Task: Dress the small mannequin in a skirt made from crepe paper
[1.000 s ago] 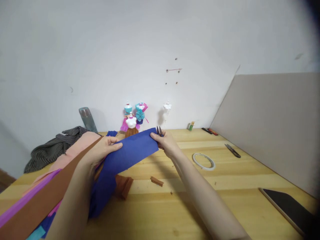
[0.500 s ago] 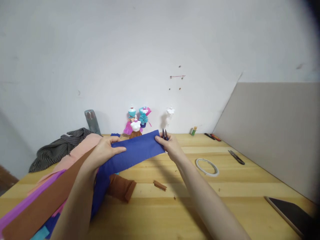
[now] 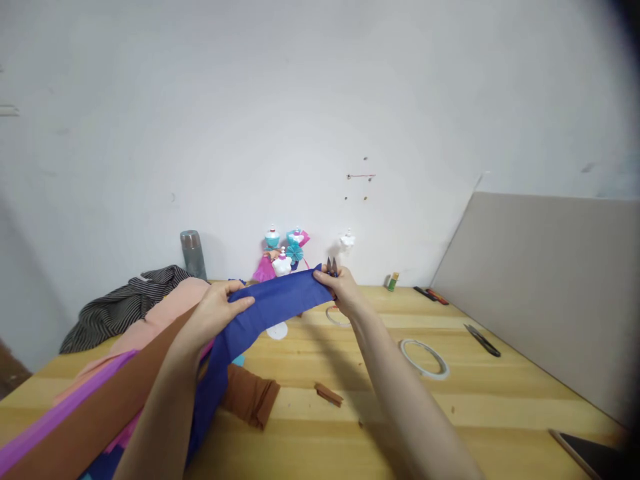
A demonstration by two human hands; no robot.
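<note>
A long strip of blue fabric (image 3: pixel 280 293) is stretched above the table between my two hands. My left hand (image 3: pixel 220 308) pinches it near the middle, and its loose end hangs down toward the near edge. My right hand (image 3: pixel 345 287) grips the far end between thumb and fingers. Small snips (image 3: pixel 332 267) also sit in that hand, their dark blades pointing up. Beneath the blue strip lies a folded piece of brown fabric (image 3: pixel 253 395), with a small brown scrap (image 3: pixel 329 394) to its right.
Strips of coloured fabric (image 3: pixel 90 407) and a striped cloth (image 3: pixel 125 307) cover the left side. Small dress forms (image 3: pixel 283 261) and a flask (image 3: pixel 193 255) stand by the wall. At right are a tape roll (image 3: pixel 425 360), snips (image 3: pixel 483 341) and a dark flat device (image 3: pixel 590 453).
The view has tilted up slightly, so things sit lower in the picture. The blue strip now sags and twists more between my hands; both keep their hold.
</note>
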